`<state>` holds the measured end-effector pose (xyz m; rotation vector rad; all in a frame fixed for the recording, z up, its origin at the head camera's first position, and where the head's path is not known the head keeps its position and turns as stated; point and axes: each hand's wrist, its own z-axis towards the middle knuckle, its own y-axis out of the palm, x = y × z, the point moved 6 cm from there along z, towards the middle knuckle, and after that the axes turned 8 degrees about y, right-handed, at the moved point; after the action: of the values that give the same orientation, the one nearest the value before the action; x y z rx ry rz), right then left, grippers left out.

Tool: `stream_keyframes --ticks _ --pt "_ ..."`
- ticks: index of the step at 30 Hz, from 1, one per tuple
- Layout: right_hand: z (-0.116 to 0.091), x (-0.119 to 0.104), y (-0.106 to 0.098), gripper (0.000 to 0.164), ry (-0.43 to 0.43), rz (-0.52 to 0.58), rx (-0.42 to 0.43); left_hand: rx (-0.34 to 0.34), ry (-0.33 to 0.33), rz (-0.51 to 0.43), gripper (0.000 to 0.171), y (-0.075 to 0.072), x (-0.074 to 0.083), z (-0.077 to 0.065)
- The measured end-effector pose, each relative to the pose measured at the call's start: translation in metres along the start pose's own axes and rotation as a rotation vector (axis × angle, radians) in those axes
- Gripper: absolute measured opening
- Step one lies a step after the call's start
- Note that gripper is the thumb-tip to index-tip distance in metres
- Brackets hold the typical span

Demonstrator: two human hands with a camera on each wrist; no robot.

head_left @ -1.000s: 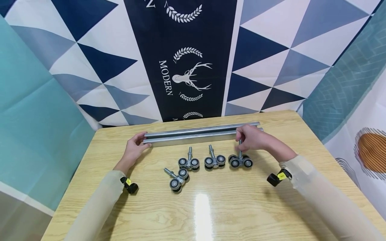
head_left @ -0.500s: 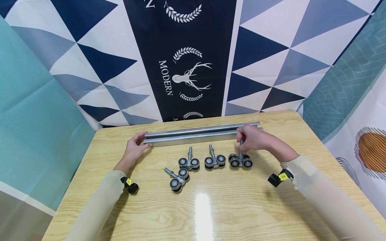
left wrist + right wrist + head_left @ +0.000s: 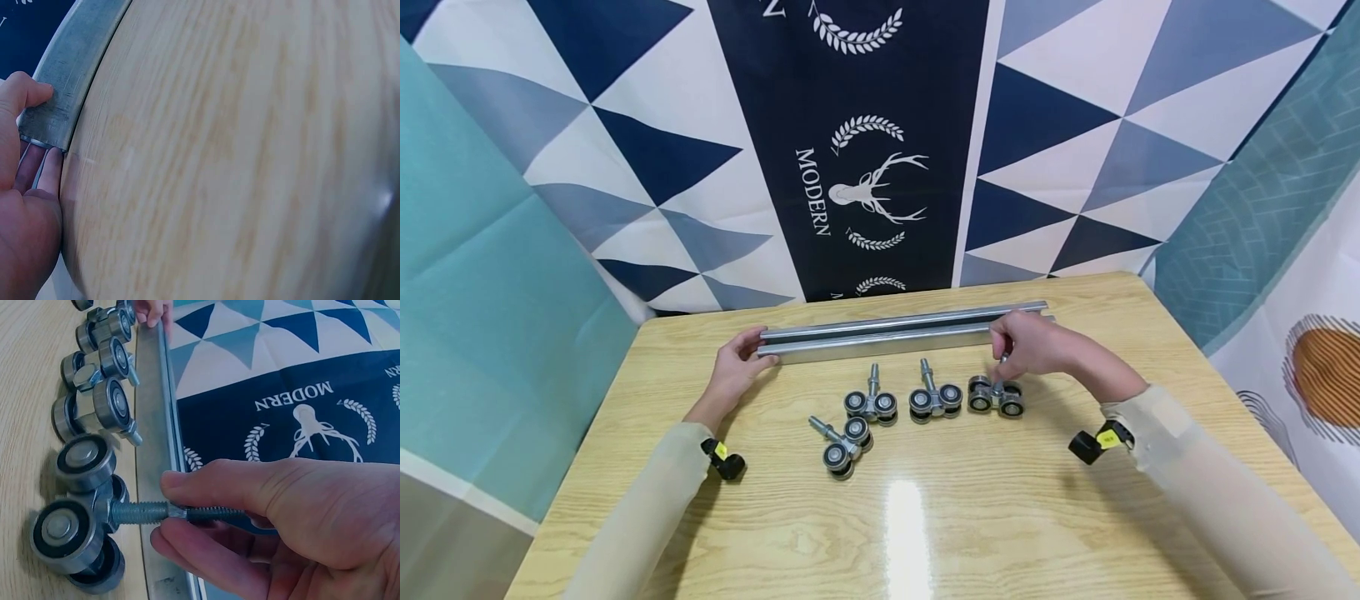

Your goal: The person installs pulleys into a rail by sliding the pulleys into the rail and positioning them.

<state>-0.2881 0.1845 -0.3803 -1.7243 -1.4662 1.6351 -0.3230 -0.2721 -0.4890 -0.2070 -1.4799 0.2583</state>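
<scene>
A long metal C-shaped track (image 3: 880,340) lies across the table with its slot facing up. My left hand (image 3: 735,369) holds its left end; in the left wrist view the thumb (image 3: 41,94) presses one face while fingertips sit at the end edge. With thumb and fingers my right hand (image 3: 1033,342) pinches the threaded bolt (image 3: 140,512) of a four-wheeled roller trolley (image 3: 996,397), in front of the track's right part. Its black-and-silver wheels (image 3: 65,528) are tilted, close over the table. My fingers hide part of the bolt.
Three similar roller trolleys lie on the wooden table (image 3: 760,517): one beside the held one (image 3: 934,402), another left of that (image 3: 871,406), the last turned at an angle nearer me (image 3: 846,450). A patterned cloth (image 3: 880,167) hangs behind the table's back edge.
The roller trolley in my right hand has turned and tilted a little, its wheels shifting slightly left and up. My right hand has edged rightward. The left hand and track stay put.
</scene>
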Motion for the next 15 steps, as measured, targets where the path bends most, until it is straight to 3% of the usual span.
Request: stream_keyframes --ticks 15 --pt "-0.0007 -0.003 -0.0002 0.025 0.012 -0.056 0.013 0.009 0.013 -0.001 0.066 0.0002 -0.0009 0.0011"
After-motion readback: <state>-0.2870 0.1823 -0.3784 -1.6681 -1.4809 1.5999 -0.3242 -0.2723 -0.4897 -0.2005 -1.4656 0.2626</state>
